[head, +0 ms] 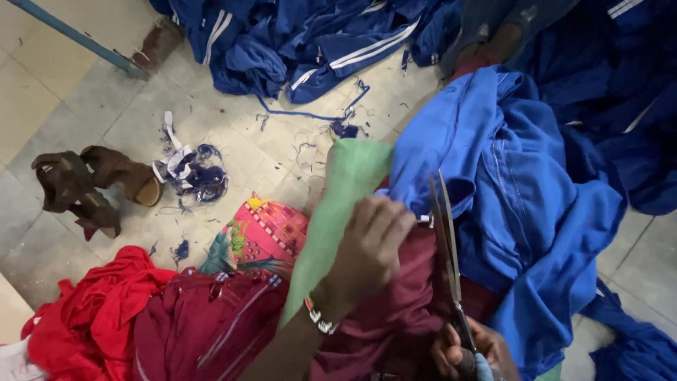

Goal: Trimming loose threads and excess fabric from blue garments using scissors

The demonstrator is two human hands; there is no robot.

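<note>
Garment workshop floor — heaped blue jackets, fabric scraps, scissors

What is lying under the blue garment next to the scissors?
A maroon garment shows beneath the blue garment, near the scissors. How far it reaches under, and anything deeper, is covered.

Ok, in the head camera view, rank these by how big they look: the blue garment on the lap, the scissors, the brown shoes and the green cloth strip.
1. Blue garment, by far the largest.
2. Green cloth strip.
3. Brown shoes as a pair, and the scissors: they look alike, and the scissors are nearer the camera, so unranked.
</note>
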